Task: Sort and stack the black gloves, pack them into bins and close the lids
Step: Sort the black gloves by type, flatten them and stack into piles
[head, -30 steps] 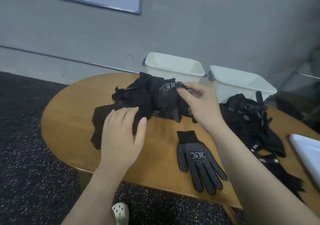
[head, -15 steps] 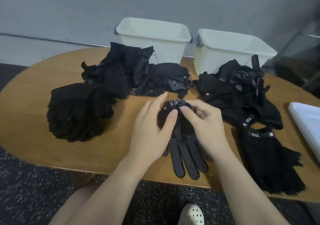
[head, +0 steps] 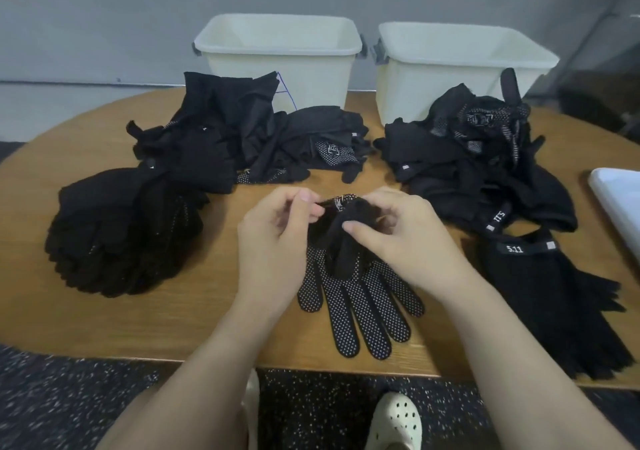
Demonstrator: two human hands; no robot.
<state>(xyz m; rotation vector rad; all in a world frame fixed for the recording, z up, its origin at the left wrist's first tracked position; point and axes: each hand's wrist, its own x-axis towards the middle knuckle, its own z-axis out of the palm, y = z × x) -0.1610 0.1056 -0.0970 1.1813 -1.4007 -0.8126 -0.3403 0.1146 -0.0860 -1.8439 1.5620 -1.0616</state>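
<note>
Hands [head: 341, 238] both pinching a dotted glove's [head: 356, 297] cuff; two lidless white bins [head: 277, 65] behind, contents unseen.

A dotted black glove [head: 360, 304] lay palm-up at the counter's near edge, fingers toward me, its cuff bunched. Loose black heaps [head: 242, 138] sat before two open cream bins [head: 277, 47].

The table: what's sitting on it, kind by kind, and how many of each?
White bins: 2, the left bin and the right bin.
White lid: 1, the lid at the right edge.
Heaps or stacks of black gloves: 4, far left, back middle, back right, near right.
Dotted gloves under both hands: at least 1.
Total: 8.
</note>
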